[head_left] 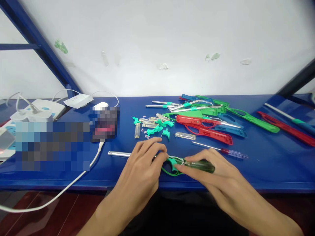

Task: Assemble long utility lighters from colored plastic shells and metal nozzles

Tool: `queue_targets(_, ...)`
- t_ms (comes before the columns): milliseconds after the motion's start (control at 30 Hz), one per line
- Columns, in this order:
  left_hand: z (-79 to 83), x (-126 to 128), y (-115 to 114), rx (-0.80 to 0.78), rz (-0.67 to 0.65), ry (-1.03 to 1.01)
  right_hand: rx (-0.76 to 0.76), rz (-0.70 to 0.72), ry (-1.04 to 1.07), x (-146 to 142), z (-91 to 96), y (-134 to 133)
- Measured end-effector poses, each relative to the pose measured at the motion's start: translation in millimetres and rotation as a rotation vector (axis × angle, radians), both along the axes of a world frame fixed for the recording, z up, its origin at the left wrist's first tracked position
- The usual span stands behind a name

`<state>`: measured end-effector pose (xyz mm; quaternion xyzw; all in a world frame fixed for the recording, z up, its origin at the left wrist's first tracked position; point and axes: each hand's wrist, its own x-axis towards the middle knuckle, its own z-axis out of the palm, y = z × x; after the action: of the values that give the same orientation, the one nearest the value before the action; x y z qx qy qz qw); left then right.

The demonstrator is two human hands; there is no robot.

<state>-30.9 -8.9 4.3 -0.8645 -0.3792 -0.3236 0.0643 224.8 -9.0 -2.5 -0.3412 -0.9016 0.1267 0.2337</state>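
A green plastic lighter body (197,165) with a metal tube sticking out to the left lies near the front edge of the blue table (270,170). My left hand (145,164) rests on its left part, fingers curled down over it by the tube. My right hand (209,167) pinches it at the teal trigger piece (173,162), where thin wires show. A small screwdriver (221,151) with a clear handle lies just behind my right hand.
Behind lie several small teal triggers, clear tubes and metal rods (152,126), and a pile of green, red and blue lighter shells (209,121). At the left are a white cable (81,173), white chargers (78,100) and blurred-out items. Blue frame struts stand at both sides.
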Motion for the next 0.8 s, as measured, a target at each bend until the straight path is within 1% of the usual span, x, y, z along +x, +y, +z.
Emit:
queue_targets(100, -1.5, 1, 1, -0.002, 0.003, -0.029, 0.002, 0.005, -0.01, 1, -0.9, 0)
queue_targets(333, -6.7, 1, 5, -0.078, -0.054, -0.103, -0.019, -0.004, -0.04, 1, -3.0, -1)
queue_targets(500, -8.0, 2, 5, -0.085, -0.06, -0.126, -0.028, -0.012, -0.039, 1, -1.3, -2)
queue_targets(600, -5.1, 3, 0, -0.123, -0.036, -0.115, -0.048, -0.04, -0.038, 0, -1.9, -3)
queue_targets(700, 1.6, 4, -6, -0.139, 0.005, -0.053, -0.066, -0.08, -0.019, 1, -4.8, -3)
queue_targets(800, 6.9, 5, -6, -0.162, 0.022, -0.015, -0.098, -0.113, -0.005, 1, -8.1, -3)
